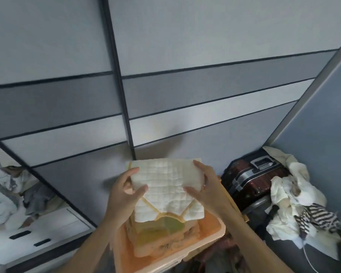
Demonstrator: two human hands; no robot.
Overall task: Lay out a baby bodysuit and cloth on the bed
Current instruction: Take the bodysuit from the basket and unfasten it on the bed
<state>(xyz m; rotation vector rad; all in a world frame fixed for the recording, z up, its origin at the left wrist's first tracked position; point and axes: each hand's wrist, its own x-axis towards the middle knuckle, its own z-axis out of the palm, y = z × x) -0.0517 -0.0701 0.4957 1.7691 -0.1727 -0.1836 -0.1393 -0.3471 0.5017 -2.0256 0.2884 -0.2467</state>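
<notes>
Before grey sliding wardrobe doors (185,91), above an orange storage bin (209,233) of folded clothes, the left hand (126,192) and right hand (204,186) clasp a folded, yellow-trimmed quilted bodysuit (165,186), apparently fetching it, with the carry to an unseen bed likely next.

No text, label, brand, number or sign is readable on anything here.

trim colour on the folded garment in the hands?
Yellow binding on the white quilted bodysuit, held by left hand and right hand. Head view.
</notes>
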